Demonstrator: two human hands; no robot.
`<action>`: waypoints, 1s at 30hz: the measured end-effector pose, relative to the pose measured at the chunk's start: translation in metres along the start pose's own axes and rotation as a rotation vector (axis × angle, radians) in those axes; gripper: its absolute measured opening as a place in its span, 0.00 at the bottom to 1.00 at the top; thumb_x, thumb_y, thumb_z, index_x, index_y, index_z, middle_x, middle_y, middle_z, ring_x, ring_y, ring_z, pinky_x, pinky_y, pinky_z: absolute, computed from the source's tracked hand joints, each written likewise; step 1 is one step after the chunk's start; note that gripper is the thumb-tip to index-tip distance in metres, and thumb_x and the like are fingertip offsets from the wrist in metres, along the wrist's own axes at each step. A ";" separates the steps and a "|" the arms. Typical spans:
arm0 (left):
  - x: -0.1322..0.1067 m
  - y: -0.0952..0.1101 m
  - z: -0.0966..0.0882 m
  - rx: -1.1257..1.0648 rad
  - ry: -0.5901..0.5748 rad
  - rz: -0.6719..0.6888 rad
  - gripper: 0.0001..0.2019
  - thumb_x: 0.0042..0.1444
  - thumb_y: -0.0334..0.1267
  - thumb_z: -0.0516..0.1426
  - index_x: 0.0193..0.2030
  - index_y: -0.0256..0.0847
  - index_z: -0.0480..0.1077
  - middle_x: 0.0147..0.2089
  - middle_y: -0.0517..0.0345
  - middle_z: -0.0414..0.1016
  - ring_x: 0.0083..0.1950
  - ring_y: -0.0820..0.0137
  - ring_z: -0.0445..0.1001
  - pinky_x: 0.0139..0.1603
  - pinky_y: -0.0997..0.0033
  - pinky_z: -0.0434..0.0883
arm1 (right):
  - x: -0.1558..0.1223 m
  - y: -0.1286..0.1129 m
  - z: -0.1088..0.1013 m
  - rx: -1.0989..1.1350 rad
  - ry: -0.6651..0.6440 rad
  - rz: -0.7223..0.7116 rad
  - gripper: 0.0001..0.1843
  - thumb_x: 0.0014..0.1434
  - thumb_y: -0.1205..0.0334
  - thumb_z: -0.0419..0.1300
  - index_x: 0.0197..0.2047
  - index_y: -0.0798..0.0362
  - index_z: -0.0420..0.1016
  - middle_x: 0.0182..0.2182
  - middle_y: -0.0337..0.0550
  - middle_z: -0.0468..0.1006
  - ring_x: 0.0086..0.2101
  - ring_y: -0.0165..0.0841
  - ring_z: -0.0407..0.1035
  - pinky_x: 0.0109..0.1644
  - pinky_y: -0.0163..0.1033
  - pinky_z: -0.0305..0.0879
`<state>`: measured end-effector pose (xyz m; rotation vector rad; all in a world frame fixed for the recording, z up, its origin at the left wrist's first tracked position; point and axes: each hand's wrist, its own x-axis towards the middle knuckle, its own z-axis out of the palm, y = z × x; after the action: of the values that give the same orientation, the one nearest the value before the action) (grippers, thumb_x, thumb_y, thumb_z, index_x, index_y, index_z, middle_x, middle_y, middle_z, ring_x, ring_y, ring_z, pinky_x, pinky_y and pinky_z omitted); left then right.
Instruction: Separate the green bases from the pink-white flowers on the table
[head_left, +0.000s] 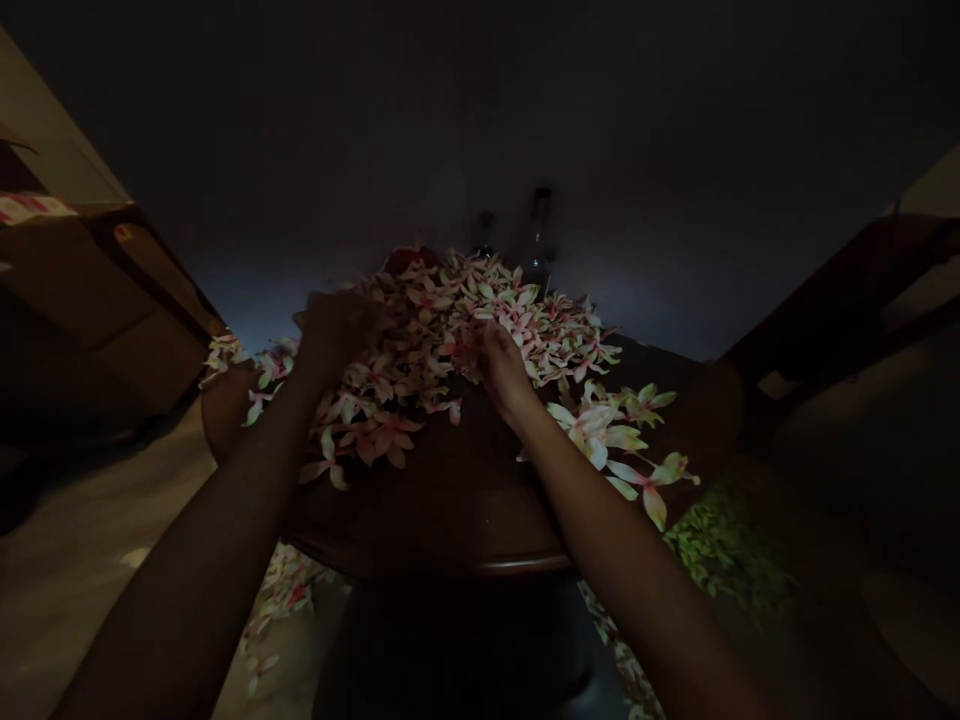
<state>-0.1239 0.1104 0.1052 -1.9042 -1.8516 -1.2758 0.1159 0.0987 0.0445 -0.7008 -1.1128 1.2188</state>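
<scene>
A large heap of pink-and-white flowers [427, 310] is piled on the dark round table [450, 500]. My right hand [499, 355] is at the middle of the heap with its fingers curled in; a pink flower shows at the fingertips, but what is inside the grip is hidden. Over the left side of the pile hangs my left hand [341, 325], dark and blurred, its fingers hard to make out. Larger loose flowers [596, 430] lie beside my right forearm, and a few more [386, 435] are near the left wrist.
Behind the heap stand a glass bottle [538, 245] and a red object [410, 260], close to the wall. Green leaves [724, 545] lie low on the right. More flowers [289, 585] are scattered on the floor. Cardboard boxes [105, 280] stand at left.
</scene>
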 end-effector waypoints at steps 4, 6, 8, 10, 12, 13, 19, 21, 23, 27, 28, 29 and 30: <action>-0.013 0.019 -0.035 -0.045 0.292 0.088 0.10 0.63 0.38 0.53 0.40 0.39 0.75 0.43 0.52 0.79 0.50 0.61 0.72 0.53 0.57 0.64 | 0.001 -0.004 0.001 -0.112 0.000 -0.125 0.26 0.58 0.32 0.56 0.43 0.47 0.69 0.32 0.39 0.73 0.30 0.32 0.68 0.35 0.39 0.67; -0.020 0.039 -0.040 -0.096 0.357 0.141 0.08 0.63 0.36 0.54 0.37 0.40 0.74 0.41 0.54 0.78 0.48 0.64 0.72 0.51 0.60 0.65 | 0.001 -0.011 0.001 -0.185 0.015 -0.273 0.26 0.57 0.34 0.58 0.43 0.49 0.72 0.37 0.43 0.76 0.38 0.35 0.71 0.44 0.41 0.69; -0.024 0.060 -0.034 -0.192 0.318 0.183 0.07 0.60 0.36 0.56 0.35 0.41 0.74 0.39 0.55 0.77 0.42 0.66 0.73 0.47 0.64 0.67 | -0.002 -0.020 0.000 -0.240 0.026 -0.401 0.24 0.59 0.37 0.59 0.44 0.49 0.75 0.42 0.45 0.78 0.45 0.37 0.71 0.51 0.43 0.67; -0.025 0.079 -0.018 -0.291 0.139 0.213 0.07 0.60 0.38 0.56 0.33 0.42 0.73 0.38 0.55 0.76 0.39 0.67 0.72 0.44 0.66 0.68 | -0.005 -0.029 -0.003 -0.279 0.053 -0.483 0.20 0.62 0.41 0.58 0.43 0.47 0.78 0.43 0.44 0.78 0.47 0.37 0.71 0.55 0.44 0.66; -0.023 0.093 0.004 -0.395 0.028 0.259 0.06 0.59 0.39 0.56 0.32 0.42 0.71 0.37 0.55 0.76 0.39 0.67 0.72 0.44 0.67 0.69 | -0.008 -0.037 -0.007 -0.318 0.095 -0.550 0.16 0.64 0.44 0.57 0.42 0.45 0.80 0.43 0.43 0.78 0.48 0.37 0.70 0.58 0.45 0.64; -0.022 0.098 0.016 -0.452 0.031 0.279 0.06 0.59 0.38 0.56 0.32 0.42 0.70 0.38 0.55 0.76 0.40 0.67 0.73 0.46 0.68 0.69 | -0.008 -0.039 -0.009 -0.334 0.115 -0.575 0.15 0.64 0.45 0.57 0.41 0.44 0.80 0.43 0.43 0.78 0.49 0.37 0.70 0.59 0.45 0.63; -0.027 0.109 0.064 -0.687 -0.138 0.224 0.06 0.57 0.38 0.56 0.40 0.42 0.73 0.41 0.56 0.78 0.41 0.69 0.76 0.45 0.70 0.71 | 0.006 -0.031 -0.021 -0.308 0.068 -0.432 0.17 0.60 0.43 0.60 0.42 0.46 0.80 0.41 0.42 0.80 0.44 0.37 0.72 0.54 0.45 0.68; -0.034 0.109 0.069 -0.678 -0.164 0.191 0.09 0.58 0.39 0.56 0.42 0.42 0.75 0.44 0.54 0.80 0.44 0.68 0.77 0.47 0.70 0.72 | 0.011 -0.026 -0.023 -0.313 0.054 -0.373 0.17 0.58 0.43 0.62 0.39 0.48 0.80 0.35 0.41 0.79 0.38 0.36 0.72 0.48 0.43 0.69; -0.041 0.108 0.070 -0.657 -0.148 0.136 0.11 0.59 0.40 0.56 0.44 0.41 0.77 0.46 0.54 0.81 0.47 0.66 0.78 0.51 0.69 0.72 | 0.013 -0.023 -0.023 -0.305 0.029 -0.338 0.16 0.57 0.45 0.63 0.38 0.49 0.79 0.33 0.40 0.79 0.35 0.35 0.71 0.44 0.42 0.68; -0.052 0.104 0.071 -0.664 -0.105 0.015 0.13 0.59 0.41 0.57 0.45 0.42 0.80 0.47 0.55 0.83 0.48 0.65 0.79 0.54 0.66 0.72 | 0.012 -0.021 -0.022 -0.240 -0.016 -0.280 0.14 0.52 0.50 0.65 0.38 0.49 0.77 0.30 0.38 0.77 0.30 0.33 0.69 0.36 0.39 0.66; -0.053 0.102 0.071 -0.675 -0.104 0.009 0.13 0.58 0.41 0.58 0.45 0.42 0.81 0.47 0.55 0.83 0.48 0.65 0.79 0.55 0.66 0.73 | 0.012 -0.022 -0.022 -0.225 -0.020 -0.268 0.13 0.51 0.51 0.65 0.37 0.49 0.76 0.29 0.37 0.76 0.29 0.32 0.67 0.34 0.38 0.65; -0.054 0.101 0.071 -0.692 -0.111 0.012 0.13 0.58 0.41 0.58 0.45 0.42 0.81 0.47 0.55 0.83 0.49 0.64 0.79 0.55 0.66 0.73 | 0.012 -0.022 -0.022 -0.214 -0.024 -0.256 0.12 0.50 0.53 0.66 0.36 0.49 0.75 0.28 0.37 0.75 0.27 0.31 0.66 0.32 0.37 0.63; -0.055 0.099 0.071 -0.712 -0.124 0.015 0.13 0.58 0.41 0.58 0.45 0.43 0.81 0.47 0.55 0.83 0.50 0.64 0.79 0.55 0.65 0.73 | 0.011 -0.022 -0.022 -0.205 -0.031 -0.246 0.11 0.49 0.53 0.66 0.35 0.49 0.74 0.27 0.36 0.74 0.26 0.30 0.64 0.30 0.36 0.61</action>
<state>0.0031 0.0981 0.0655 -2.3506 -1.5392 -2.0503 0.1438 0.1072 0.0595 -0.6783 -1.3215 0.9181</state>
